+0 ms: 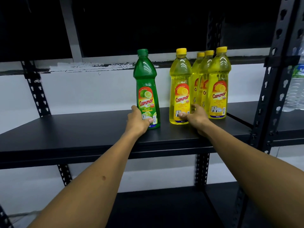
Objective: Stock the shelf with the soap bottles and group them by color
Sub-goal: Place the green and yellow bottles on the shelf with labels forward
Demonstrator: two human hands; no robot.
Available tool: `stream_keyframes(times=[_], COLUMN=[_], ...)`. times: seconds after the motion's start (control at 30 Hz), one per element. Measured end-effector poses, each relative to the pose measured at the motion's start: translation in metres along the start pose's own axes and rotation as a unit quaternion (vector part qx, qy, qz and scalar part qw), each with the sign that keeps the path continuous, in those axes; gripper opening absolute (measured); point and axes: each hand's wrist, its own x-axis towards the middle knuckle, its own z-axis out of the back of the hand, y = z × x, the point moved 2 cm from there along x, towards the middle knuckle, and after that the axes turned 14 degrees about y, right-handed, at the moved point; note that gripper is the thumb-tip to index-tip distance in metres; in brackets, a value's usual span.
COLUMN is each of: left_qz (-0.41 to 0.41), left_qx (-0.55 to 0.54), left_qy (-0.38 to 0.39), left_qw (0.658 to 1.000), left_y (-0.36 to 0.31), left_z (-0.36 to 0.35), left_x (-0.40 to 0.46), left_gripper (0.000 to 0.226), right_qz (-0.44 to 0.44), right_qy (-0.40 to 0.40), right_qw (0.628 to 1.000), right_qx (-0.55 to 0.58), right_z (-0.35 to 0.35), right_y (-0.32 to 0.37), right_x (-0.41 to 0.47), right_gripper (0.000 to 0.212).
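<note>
A green soap bottle (146, 83) with a green cap stands upright on the black shelf (74, 129), slightly left of centre. My left hand (137, 120) wraps around its base. To its right stands a yellow soap bottle (180, 86), and my right hand (195, 117) grips its lower part from the right. Behind and right of it stand three more yellow bottles (218, 83), close together near the shelf's right end, the two rear ones partly hidden.
Black perforated uprights (271, 89) frame the rack. A lower black shelf (164, 209) lies beneath. On the neighbouring rack at the far right are clear plastic water bottles (296, 89). A white wall stands behind the shelf, and the shelf's left half is bare.
</note>
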Motion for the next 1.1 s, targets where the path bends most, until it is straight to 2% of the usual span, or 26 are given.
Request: stream_keyframes(times=[0.13,0.33,0.63,0.97,1.1], left_qz=[-0.001,-0.035,-0.061,-0.045,-0.026], left_qx=[-0.009,-0.014,-0.018,-0.044,0.006], left_qy=[-0.001,0.009,0.024,0.042,0.058], left_qw=[1.000,0.999,0.998,0.997,0.998], left_y=[0.002,0.007,0.011,0.010,0.012], left_z=[-0.009,-0.020,-0.027,-0.025,-0.021], left_x=[0.018,0.045,0.069,0.063,0.053], left_gripper=[0.053,0.049,0.050,0.056,0.056], right_qz=[-0.014,-0.017,-0.023,-0.019,-0.012], right_qy=[-0.040,-0.078,-0.080,-0.084,-0.095], right_qw=[0.999,0.996,0.993,0.990,0.986], right_qx=[-0.010,-0.038,-0.082,-0.116,-0.136], right_z=[0.004,0.011,0.013,0.012,0.011], right_y=[-0.006,-0.014,-0.023,-0.021,-0.020], right_x=[0.019,0.050,0.085,0.089,0.085], right_gripper=[0.064,0.054,0.049,0.052,0.054])
